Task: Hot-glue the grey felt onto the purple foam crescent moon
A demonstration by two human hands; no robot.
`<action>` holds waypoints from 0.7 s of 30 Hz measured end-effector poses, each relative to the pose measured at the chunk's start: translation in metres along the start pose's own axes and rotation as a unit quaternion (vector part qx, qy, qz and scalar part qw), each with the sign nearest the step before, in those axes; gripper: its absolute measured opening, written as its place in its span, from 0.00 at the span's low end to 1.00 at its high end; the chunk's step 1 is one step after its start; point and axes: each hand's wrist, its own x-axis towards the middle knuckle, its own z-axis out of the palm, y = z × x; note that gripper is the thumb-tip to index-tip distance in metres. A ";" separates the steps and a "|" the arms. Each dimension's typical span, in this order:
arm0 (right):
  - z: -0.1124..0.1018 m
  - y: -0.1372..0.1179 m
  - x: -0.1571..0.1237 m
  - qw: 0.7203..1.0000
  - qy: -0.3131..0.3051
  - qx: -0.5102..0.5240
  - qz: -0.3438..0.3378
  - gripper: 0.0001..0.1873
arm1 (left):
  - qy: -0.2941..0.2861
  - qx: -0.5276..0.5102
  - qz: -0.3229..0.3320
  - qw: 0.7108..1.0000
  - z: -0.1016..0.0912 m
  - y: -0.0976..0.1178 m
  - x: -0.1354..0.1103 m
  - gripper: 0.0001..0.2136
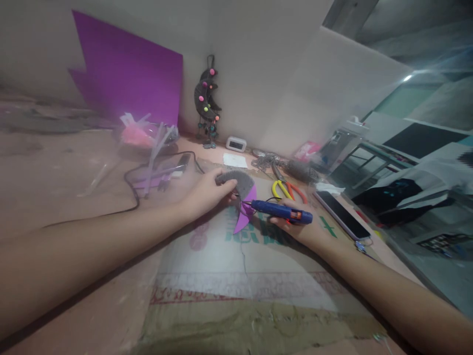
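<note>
"What are you seeing on the feed?"

"The bench [107,305] is taking up most of it. A purple sheet [136,69] is leaning at the back, and printed cardboard [192,276] is lying under the work. By the wall [266,88], a dark crescent ornament [198,91] is standing out with its coloured balls [201,98]."

"And the hands?"

"The right hand [301,230] is gripping a blue glue gun [275,209]. Its fingers are curling round the grip, but I cannot tell whether one is squeezing the trigger. The left hand [209,192] is pinching a crescent piece [251,190], thumb and fingers nearly closing on its upper end."

"Where is that piece sitting?"

"I'm seeing it over the cardboard's far half, just left of the gun. Grey winding [240,180] is covering the upper part; the lower point is showing bare purple."

"So which step is this?"

"I'm judging that glue is going on where the grey is ending. The nozzle [248,202] is pointing right there, though I cannot tell if it is touching. To my mind, the next move is calling for a steady pinch and more winding over the glue."
</note>
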 end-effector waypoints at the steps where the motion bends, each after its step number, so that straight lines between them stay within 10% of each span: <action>1: 0.000 0.001 0.000 1.000 0.000 -0.002 -0.006 0.11 | 0.000 0.000 0.002 1.000 0.000 -0.001 0.001 0.07; 21: -0.001 0.000 -0.001 1.000 -0.013 -0.002 0.005 0.11 | -0.008 0.004 0.012 1.000 0.000 -0.002 0.001 0.08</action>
